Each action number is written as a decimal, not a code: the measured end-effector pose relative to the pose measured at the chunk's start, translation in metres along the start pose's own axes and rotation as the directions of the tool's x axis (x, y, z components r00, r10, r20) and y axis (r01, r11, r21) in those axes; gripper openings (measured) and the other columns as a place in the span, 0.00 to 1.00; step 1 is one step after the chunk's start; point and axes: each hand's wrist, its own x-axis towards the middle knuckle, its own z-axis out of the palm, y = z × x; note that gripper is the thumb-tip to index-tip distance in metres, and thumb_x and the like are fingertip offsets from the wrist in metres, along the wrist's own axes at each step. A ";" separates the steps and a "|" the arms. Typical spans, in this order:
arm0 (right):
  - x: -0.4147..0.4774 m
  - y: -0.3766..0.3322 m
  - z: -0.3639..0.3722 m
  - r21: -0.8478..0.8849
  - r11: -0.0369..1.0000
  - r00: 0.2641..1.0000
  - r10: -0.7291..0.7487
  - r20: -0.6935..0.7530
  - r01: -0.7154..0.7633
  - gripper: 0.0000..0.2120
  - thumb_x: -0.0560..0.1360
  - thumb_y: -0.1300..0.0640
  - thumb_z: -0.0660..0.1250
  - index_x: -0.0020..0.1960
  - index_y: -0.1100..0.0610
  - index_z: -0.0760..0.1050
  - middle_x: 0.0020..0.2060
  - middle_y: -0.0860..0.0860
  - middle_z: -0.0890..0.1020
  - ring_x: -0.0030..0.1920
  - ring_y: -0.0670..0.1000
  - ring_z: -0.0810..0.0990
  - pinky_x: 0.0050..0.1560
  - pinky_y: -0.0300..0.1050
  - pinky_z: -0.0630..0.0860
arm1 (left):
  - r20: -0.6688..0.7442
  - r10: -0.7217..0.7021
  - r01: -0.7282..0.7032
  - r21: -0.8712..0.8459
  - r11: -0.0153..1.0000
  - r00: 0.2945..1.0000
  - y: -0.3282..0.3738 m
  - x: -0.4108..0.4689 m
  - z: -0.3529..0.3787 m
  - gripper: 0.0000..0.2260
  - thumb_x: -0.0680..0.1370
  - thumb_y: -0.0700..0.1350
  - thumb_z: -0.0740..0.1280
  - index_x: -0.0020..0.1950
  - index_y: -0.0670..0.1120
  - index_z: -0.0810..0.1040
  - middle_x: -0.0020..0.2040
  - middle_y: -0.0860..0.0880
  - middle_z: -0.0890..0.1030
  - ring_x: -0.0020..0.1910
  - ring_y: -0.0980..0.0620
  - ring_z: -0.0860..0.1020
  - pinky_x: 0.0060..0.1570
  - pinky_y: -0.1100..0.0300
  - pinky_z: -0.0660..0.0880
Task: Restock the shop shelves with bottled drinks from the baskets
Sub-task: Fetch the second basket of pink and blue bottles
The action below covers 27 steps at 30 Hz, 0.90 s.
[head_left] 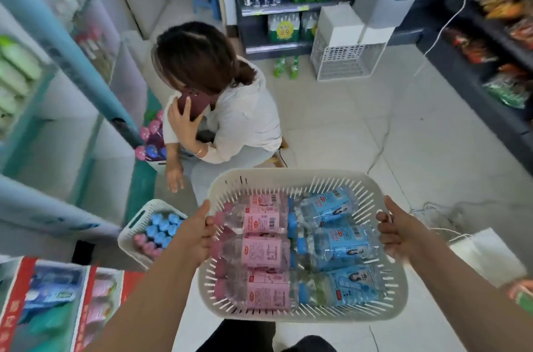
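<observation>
Basket (282, 176), likely heavy with bottles (265, 250) yet stiff, is gripped at side rims by left hand (193, 232) and right hand (396, 232).

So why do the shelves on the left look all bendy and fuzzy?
In the head view, the wide-angle lens bows the left shelves near the frame edge, and blur smears them; the basket and its bottles in the middle look sharp, under soft even light.
</observation>
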 end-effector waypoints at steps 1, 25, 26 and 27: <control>0.001 -0.005 -0.003 0.031 0.999 1.000 -0.009 -0.020 0.010 0.24 0.76 0.35 0.55 0.32 0.52 0.63 0.14 0.46 0.59 0.13 0.43 0.54 0.19 0.26 0.52 | 0.018 0.021 -0.021 0.011 1.000 1.000 0.013 0.008 0.012 0.19 0.80 0.55 0.60 0.33 0.48 0.63 0.18 0.55 0.62 0.14 0.60 0.55 0.12 0.70 0.49; 0.140 -0.239 -0.140 0.227 0.973 0.992 -0.006 -0.126 0.035 0.25 0.75 0.32 0.53 0.31 0.51 0.62 0.15 0.46 0.58 0.14 0.44 0.54 0.19 0.28 0.54 | 0.143 -0.077 0.032 0.292 0.956 0.987 0.175 0.125 0.343 0.21 0.79 0.59 0.60 0.32 0.48 0.62 0.17 0.54 0.62 0.13 0.57 0.56 0.15 0.72 0.53; 0.145 -0.257 -0.146 0.214 0.976 0.991 -0.009 -0.133 0.037 0.26 0.75 0.32 0.53 0.31 0.51 0.62 0.15 0.46 0.58 0.14 0.44 0.54 0.19 0.28 0.54 | 0.144 -0.080 0.036 0.287 0.957 0.986 0.182 0.128 0.357 0.21 0.79 0.59 0.60 0.32 0.49 0.62 0.17 0.54 0.62 0.13 0.57 0.56 0.15 0.71 0.52; 0.148 -0.275 -0.151 0.198 0.979 0.991 -0.011 -0.137 0.039 0.26 0.75 0.31 0.53 0.31 0.51 0.62 0.16 0.45 0.58 0.14 0.44 0.54 0.19 0.28 0.54 | 0.148 -0.083 0.038 0.280 0.959 0.986 0.188 0.130 0.371 0.21 0.79 0.59 0.59 0.32 0.49 0.62 0.17 0.54 0.62 0.13 0.58 0.55 0.15 0.71 0.52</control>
